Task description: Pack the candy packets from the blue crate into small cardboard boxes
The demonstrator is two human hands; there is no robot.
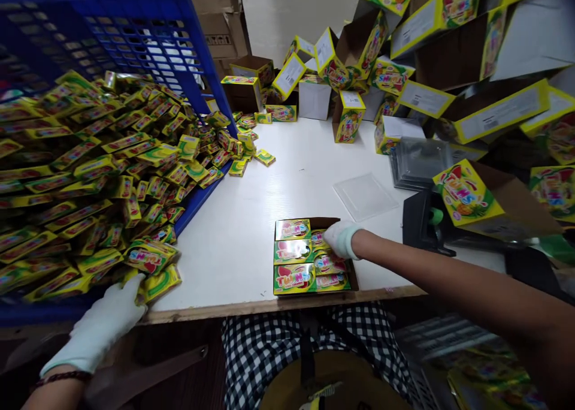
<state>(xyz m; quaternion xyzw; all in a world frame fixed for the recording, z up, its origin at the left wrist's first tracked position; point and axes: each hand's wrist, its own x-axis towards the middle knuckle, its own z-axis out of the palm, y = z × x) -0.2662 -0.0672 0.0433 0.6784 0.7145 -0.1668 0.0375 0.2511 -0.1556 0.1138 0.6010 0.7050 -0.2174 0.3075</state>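
Observation:
My left hand (105, 323), in a white glove, reaches under the heap of small yellow-green candy packs (90, 176) that spills from a tipped blue crate (135, 32); its fingers curl around packs at the heap's near edge. My right hand (342, 240), also gloved, rests fingers down inside an open brown carton (312, 257) on the white table (233, 230), pressing on packs stacked in rows there. The fingertips are partly hidden by the packs.
Many open yellow printed display boxes (467, 194) pile up at the back and right. Clear plastic lids (365, 195) and a stack of trays (420, 161) lie mid-table. A black tape dispenser (424, 221) stands right of the carton. Loose packs (251, 152) scatter beyond the crate.

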